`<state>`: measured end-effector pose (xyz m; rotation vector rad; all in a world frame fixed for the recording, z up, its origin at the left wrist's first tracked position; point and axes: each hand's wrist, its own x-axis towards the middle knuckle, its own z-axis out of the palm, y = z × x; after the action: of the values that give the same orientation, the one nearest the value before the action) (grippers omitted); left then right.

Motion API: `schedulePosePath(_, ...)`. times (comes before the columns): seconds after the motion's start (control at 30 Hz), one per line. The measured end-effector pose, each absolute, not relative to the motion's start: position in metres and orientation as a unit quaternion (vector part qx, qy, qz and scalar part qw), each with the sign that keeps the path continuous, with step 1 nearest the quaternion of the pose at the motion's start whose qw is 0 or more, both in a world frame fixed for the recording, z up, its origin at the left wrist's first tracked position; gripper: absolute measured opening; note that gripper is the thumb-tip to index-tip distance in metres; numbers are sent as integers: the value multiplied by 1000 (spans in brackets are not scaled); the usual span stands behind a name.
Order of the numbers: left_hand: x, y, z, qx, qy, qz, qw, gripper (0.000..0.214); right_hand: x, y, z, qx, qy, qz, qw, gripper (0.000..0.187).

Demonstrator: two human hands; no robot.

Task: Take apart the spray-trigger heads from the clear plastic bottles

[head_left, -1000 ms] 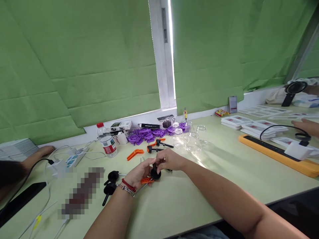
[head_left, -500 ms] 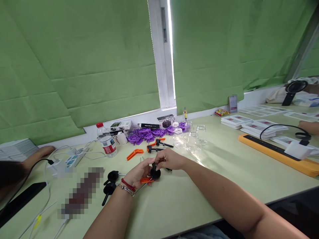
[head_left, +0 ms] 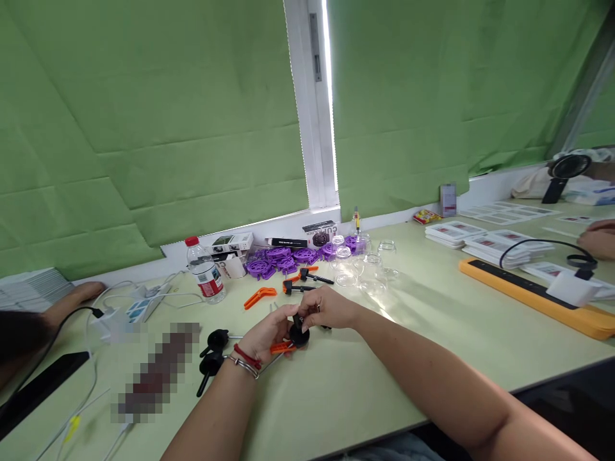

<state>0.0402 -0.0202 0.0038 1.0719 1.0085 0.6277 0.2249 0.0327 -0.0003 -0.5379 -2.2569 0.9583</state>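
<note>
Both my hands meet over the middle of the table, fingers closed around one small assembly. My left hand grips it from the left; it has a black round part, an orange piece and a thin metal rod below. My right hand pinches the black upright stem on the round part from above. Left of my left wrist lie two black round parts with handles and metal rods. Just beyond my hands rest an orange bent piece and black-and-orange pieces with rods.
Purple plastic parts, small boxes, a red-capped bottle and clear cups stand along the back. At right are card stacks, an orange-yellow bar and a co-worker's hand. Cables and a power strip lie at left.
My two hands keep nearly the same position around the black round part, with only a slight shift of the right fingers. The co-worker's hand at far right has moved a little.
</note>
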Motion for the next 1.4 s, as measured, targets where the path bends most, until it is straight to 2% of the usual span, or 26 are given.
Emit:
schedulePosePath(0.6, 40, -20, 4, 472, 460, 282, 697, 46, 229, 30, 6, -226, -848, 390, 279, 22)
schedulePosePath(0.97, 40, -20, 4, 477, 449, 289, 698, 47, 226, 32, -3, -211, -830, 427, 288, 23)
schedulePosePath(1.4, 39, -19, 3, 468, 453, 288, 702, 49, 223, 32, -8, -205, -843, 398, 300, 20)
